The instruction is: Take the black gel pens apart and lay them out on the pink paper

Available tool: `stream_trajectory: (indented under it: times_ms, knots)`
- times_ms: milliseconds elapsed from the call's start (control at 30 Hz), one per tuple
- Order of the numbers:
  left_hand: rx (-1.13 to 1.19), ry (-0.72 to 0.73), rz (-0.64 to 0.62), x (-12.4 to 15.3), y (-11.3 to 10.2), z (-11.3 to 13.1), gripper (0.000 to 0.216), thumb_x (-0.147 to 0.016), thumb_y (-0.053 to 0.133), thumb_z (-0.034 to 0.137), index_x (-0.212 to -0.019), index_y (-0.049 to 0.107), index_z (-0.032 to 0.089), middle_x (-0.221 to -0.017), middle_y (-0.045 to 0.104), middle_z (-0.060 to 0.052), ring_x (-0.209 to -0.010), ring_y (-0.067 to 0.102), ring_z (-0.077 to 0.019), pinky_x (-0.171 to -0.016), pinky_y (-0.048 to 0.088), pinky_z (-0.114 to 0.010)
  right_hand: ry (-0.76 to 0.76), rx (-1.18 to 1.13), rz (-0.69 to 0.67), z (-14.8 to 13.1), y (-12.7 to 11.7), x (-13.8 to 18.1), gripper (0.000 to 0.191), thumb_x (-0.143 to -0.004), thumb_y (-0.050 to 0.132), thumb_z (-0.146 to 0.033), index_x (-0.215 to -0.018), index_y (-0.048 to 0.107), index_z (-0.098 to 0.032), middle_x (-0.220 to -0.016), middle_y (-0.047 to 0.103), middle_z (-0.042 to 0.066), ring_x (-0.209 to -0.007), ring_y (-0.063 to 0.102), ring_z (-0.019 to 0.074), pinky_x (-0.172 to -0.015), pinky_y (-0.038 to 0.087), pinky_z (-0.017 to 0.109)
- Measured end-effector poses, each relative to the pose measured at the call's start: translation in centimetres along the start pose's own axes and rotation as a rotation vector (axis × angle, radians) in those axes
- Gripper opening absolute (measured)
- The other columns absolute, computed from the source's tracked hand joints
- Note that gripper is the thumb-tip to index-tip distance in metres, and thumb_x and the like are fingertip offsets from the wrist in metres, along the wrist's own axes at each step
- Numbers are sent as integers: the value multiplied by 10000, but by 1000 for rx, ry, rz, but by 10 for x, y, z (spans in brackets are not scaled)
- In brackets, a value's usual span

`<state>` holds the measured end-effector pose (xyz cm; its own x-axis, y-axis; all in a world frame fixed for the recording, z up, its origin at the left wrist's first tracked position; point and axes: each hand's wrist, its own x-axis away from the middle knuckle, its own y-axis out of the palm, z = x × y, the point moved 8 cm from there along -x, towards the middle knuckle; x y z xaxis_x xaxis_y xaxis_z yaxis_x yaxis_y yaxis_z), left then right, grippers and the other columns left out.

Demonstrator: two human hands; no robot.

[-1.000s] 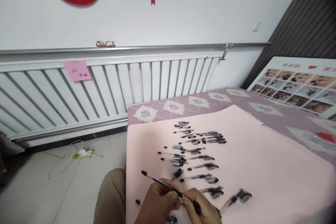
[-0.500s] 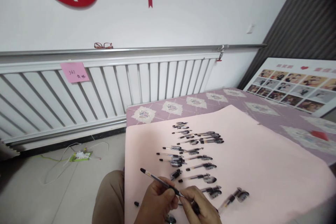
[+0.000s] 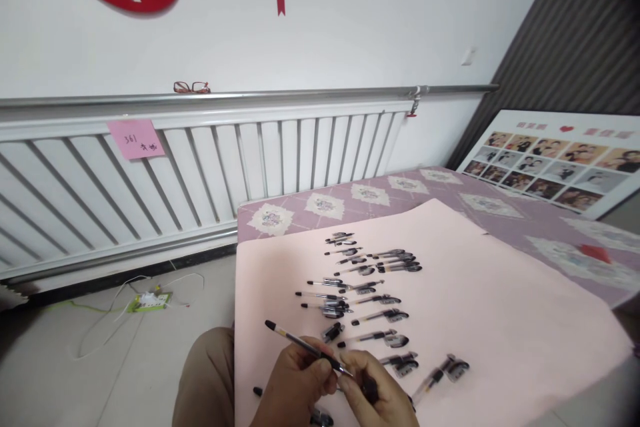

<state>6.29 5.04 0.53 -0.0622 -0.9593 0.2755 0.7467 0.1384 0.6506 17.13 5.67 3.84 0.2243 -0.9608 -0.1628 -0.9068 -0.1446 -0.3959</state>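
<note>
My left hand is closed around a gel pen with a clear barrel, black end plug and black grip. The pen slants down to the right, its metal tip towards my right hand. My right thumb and fingers are pinched at that tip. A dark piece shows within the curl of my right hand, mostly covered. Beneath both hands, more pens and loose caps lie on a pink sheet. One uncapped pen with a cap beside it rests right of my right hand.
The pink sheet lies over a patterned purple cloth. Several pens are spread in rough rows beyond my hands. Behind stands a white radiator with glasses on its pipe. A power strip with cables is on the floor.
The view has shifted slightly, so everything sits a little further left. My hands keep nearly the same hold, with the right fingers still at the pen's tip.
</note>
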Motion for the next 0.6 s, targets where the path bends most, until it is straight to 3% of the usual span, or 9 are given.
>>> stream_trajectory:
  times_ms: [267, 433, 600]
  knots:
    - [14, -2, -43, 1, -2, -3, 191, -571, 721, 213, -702, 596, 152, -483, 593, 28, -456, 507, -79, -490, 304, -214, -78, 11, 7, -9, 1, -1, 294, -836, 423, -380, -612, 526, -219, -599, 554, -19, -557, 529, 124, -544, 410, 203]
    - [11, -8, -24, -2, -7, -7, 197, -577, 722, 227, -700, 587, 154, -470, 586, 36, -444, 503, -74, -484, 300, -208, -68, 59, 33, -7, -1, 0, 216, -802, 481, -383, -674, 560, -227, -599, 543, -29, -535, 510, 123, -513, 398, 200]
    - [-35, 12, -72, -1, -3, -4, 237, -567, 729, 266, -712, 589, 142, -480, 588, 27, -448, 498, -75, -469, 280, -205, -91, 46, 27, -5, 2, 0, 301, -844, 416, -374, -615, 528, -214, -591, 533, -21, -551, 515, 122, -537, 405, 199]
